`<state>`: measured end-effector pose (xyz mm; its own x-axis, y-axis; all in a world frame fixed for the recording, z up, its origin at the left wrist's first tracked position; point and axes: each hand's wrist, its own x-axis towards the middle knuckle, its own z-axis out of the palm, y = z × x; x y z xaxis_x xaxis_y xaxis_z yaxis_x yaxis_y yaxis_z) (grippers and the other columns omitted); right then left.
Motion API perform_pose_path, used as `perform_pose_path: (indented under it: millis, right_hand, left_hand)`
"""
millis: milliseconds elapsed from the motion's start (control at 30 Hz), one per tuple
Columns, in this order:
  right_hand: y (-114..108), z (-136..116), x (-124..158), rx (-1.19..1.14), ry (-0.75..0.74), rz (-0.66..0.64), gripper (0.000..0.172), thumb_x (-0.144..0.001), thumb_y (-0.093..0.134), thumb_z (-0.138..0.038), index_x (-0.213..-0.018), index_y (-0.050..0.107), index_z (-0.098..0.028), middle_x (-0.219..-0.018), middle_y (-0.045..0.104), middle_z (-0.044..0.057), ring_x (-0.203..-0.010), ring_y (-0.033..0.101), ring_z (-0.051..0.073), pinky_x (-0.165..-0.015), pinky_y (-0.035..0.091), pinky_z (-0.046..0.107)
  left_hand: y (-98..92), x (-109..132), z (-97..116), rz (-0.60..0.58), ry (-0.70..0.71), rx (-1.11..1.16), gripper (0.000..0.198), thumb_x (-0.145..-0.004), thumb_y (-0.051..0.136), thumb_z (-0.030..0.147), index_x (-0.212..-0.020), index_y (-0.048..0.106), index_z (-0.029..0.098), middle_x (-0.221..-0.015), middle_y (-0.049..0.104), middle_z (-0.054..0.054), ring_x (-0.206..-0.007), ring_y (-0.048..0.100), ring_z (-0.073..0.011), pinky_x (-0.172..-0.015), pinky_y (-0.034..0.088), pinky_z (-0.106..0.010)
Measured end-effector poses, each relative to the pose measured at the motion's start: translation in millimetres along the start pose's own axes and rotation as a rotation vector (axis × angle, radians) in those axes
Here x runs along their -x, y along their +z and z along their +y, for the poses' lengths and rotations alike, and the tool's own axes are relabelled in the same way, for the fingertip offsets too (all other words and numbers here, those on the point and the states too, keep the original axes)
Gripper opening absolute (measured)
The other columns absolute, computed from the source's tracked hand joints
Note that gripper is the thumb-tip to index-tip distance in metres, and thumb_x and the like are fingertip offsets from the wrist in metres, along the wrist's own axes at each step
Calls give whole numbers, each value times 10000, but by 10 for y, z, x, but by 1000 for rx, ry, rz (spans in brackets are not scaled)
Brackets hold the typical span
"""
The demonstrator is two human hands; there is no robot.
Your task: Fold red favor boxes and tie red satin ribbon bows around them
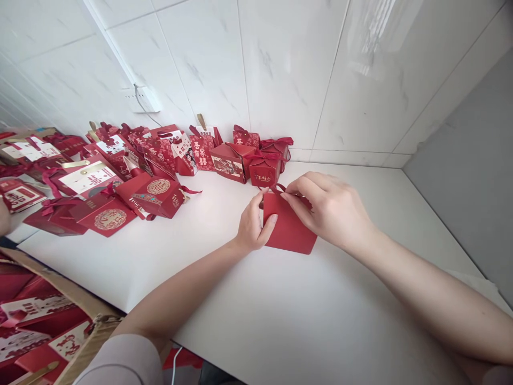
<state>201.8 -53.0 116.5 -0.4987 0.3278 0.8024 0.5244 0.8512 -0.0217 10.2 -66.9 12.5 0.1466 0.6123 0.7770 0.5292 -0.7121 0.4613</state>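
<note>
A plain red gift box stands on the white table, its near face toward me. My left hand grips the box's left edge, thumb on the near face and fingers behind it. At the top of the box, my right hand pinches a dark red ribbon between thumb and forefinger. Part of the ribbon is hidden by the fingers. Just beyond stands a red box tied with a ribbon bow.
Many red gift boxes crowd the table's left and back along the tiled wall. A cardboard carton of more red boxes sits below the left edge. Another person's hand shows at far left. A cable runs from the wall socket.
</note>
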Motion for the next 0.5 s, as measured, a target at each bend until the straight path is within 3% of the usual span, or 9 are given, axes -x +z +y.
perform_pose_path:
  millis: [233,400,500]
  right_hand:
    - [42,17,17,-24,-3,-36,142,-945,492,-211,-844,592,-209,-751,665,38,-614,589,173,-563,439,312]
    - [44,24,12,-106,53,-84,120,-935,515,-229,-865,609,-201,-807,669,43,-632,616,164,-552,462,296]
    - [28,43,6,-244,131,-77,81,-931,530,-251,-927,601,-213,-850,688,41,-688,659,176,-574,499,291]
  left_hand:
    - [-22,21,-74,-22,14,-4,526,-917,499,338,-1382,317,175,-1252,542,-173,-1077,577,-274,-908,491,-426]
    - [-14,-3,-27,-59,-106,70,425,-937,476,356,-1318,390,187,-1145,598,-129,-998,605,-243,-833,492,-368]
    - [12,-37,-17,-56,-234,158,419,-967,423,361,-1356,391,209,-1254,569,-135,-1095,582,-244,-903,472,-376]
